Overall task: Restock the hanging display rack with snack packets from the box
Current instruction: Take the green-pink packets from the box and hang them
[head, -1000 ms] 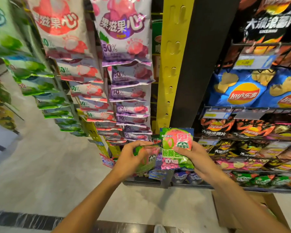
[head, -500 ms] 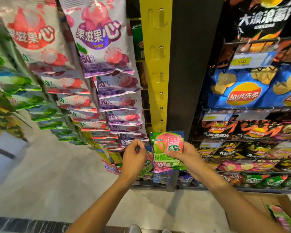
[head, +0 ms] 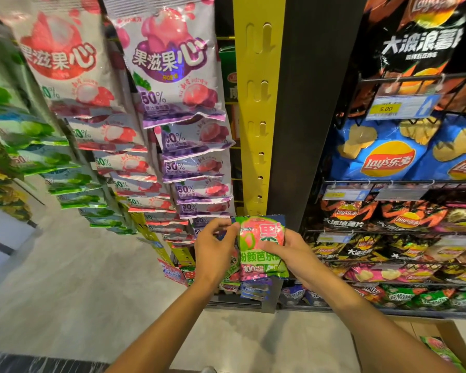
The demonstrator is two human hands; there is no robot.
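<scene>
A green and pink snack packet (head: pixel 261 254) is held upright against the lower end of the yellow hanging strip (head: pixel 257 109). My right hand (head: pixel 293 254) grips the packet from its right side, thumb across the front. My left hand (head: pixel 213 251) pinches the packet's top left corner. More packets of the same kind hang below, partly hidden behind my hands. A cardboard box (head: pixel 447 345) with more green and pink packets shows at the bottom right.
Columns of red, purple and green fruit-candy packets (head: pixel 172 84) hang to the left of the strip. A wire rack of crisp bags (head: pixel 388 157) fills the right, behind a dark post (head: pixel 312 103). Grey floor (head: pixel 65 292) lies below left.
The view has shifted slightly and both hands with the packet have stayed at the strip's lower end. My left hand has moved from the packets beside it to the packet's top left corner.
</scene>
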